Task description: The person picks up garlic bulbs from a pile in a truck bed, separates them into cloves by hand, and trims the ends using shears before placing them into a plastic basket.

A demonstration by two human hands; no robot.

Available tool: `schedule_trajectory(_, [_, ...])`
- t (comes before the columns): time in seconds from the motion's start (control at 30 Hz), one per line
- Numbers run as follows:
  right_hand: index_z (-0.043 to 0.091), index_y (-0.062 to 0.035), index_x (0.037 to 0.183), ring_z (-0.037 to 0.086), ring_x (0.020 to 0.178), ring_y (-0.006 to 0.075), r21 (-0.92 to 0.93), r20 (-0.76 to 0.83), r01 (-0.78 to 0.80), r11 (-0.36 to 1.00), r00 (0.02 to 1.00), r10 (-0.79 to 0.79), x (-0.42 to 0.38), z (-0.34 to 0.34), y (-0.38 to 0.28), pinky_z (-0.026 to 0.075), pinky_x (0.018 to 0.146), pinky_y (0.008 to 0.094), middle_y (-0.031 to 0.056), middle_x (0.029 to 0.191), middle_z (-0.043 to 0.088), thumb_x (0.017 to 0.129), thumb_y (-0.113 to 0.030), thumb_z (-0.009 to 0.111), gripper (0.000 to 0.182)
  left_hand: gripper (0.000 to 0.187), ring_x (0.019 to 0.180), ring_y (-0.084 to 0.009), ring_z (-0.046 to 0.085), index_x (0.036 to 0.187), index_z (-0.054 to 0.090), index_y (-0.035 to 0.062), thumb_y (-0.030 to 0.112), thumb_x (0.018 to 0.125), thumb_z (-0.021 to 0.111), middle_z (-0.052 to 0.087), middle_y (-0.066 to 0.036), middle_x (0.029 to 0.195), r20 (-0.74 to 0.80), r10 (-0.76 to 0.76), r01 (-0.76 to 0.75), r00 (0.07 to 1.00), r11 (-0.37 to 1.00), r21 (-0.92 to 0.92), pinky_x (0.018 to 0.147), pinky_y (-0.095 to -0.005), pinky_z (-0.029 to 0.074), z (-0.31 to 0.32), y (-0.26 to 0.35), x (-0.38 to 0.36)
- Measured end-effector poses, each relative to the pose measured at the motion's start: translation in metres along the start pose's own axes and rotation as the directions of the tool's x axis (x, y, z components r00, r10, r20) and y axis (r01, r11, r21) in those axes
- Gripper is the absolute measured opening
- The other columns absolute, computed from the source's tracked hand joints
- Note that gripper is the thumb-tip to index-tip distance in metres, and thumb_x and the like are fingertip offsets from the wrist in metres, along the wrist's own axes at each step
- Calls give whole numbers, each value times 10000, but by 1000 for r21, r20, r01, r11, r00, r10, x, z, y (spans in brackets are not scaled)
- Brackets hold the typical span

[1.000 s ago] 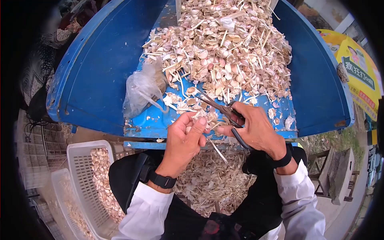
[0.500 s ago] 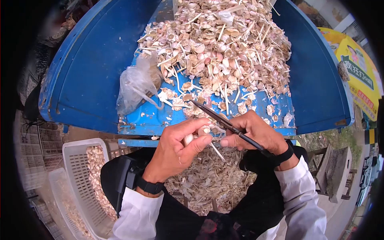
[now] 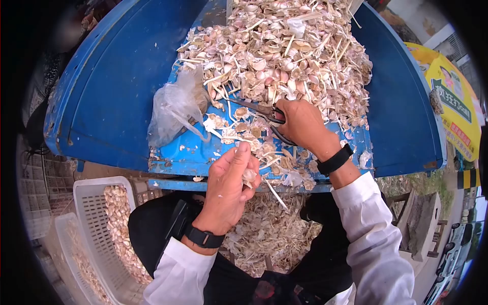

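Observation:
My left hand is closed around a pale piece of garlic, mostly covered by the fingers, above the front edge of the blue tray. Further forward, my right hand grips dark scissors by the handles, with the blades pointing left at the near edge of the garlic heap. Below the scissors, loose skins and stalks lie on the blue metal.
A clear plastic bag sits left on the tray. White plastic baskets stand lower left, one holding garlic cloves. Skins are piled between the legs. A wooden stool stands at right.
My right hand has moved forward with the scissors, away from my left hand, to the edge of the heap. My left hand has turned, thumb now pointing up, and still holds garlic.

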State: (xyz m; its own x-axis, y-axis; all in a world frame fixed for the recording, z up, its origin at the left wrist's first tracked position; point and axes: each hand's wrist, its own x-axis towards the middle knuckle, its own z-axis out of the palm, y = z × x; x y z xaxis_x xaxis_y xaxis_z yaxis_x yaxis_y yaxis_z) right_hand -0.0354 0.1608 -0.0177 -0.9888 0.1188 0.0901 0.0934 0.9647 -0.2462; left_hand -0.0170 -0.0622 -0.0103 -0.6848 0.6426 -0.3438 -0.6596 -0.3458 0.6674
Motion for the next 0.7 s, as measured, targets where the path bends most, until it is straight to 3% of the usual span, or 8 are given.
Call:
schedule_trajectory(0.17, [608,-12,713,593,605,394,255,-30,-22,967,999,31,-17,-8,-2,445,572,450,224,678,625,722,-116,688,132,279,555,-41,450,983,556,54,332,996,555,488,18,734,-71,74,-60,995,982,178,405,-152,275,7,-4,6])
schedule_trajectory(0.23, [593,15,715,526,607,439,587,121,-188,787,982,144,-29,-28,-8,426,565,434,253,670,588,733,-128,684,170,293,561,-34,450,1039,574,36,325,989,573,500,28,738,-61,109,-88,992,957,277,425,-159,288,9,-8,14])
schedule_trajectory(0.27, [562,23,700,497,528,344,680,146,-206,704,979,145,-34,-35,-14,405,538,386,205,587,533,720,-129,695,202,319,573,-25,454,1102,571,25,317,976,597,517,35,740,-29,244,-206,969,872,444,449,-167,303,8,-14,22])
schedule_trajectory(0.4, [553,-36,660,460,563,79,254,-87,-14,967,996,37,-32,-37,0,356,503,292,-18,584,506,657,-117,756,218,372,635,-26,491,1183,586,11,269,929,671,579,33,760,9,426,-326,904,678,659,538,-191,365,1,-25,50])
schedule_trajectory(0.5, [569,-44,664,497,544,98,717,161,-223,661,975,155,-39,-28,18,353,497,295,-28,611,558,653,-104,764,204,325,715,-55,545,1165,620,13,219,920,669,625,7,804,13,468,-318,883,579,751,613,-213,422,3,-21,51])
schedule_trajectory(0.63, [582,-52,692,454,569,45,848,282,-341,405,939,199,-54,-49,2,348,503,242,-41,620,536,674,-121,762,194,304,727,-85,581,1128,640,-1,200,903,677,654,-31,784,56,398,-273,916,516,812,660,-249,455,10,-18,45])
schedule_trajectory(0.67, [596,-45,767,534,571,139,728,195,-252,637,968,161,-50,-39,18,418,554,274,4,640,584,737,-152,780,215,283,704,-104,593,1085,655,-20,183,890,682,661,-56,740,66,425,-279,903,463,841,671,-284,470,11,-20,46])
schedule_trajectory(0.7, [596,-45,767,534,571,139,728,195,-254,636,967,163,-52,-38,26,418,554,274,4,640,584,737,-152,780,215,283,704,-104,593,1085,655,-20,183,890,682,661,-56,740,67,423,-279,904,463,841,671,-284,470,10,-21,48])
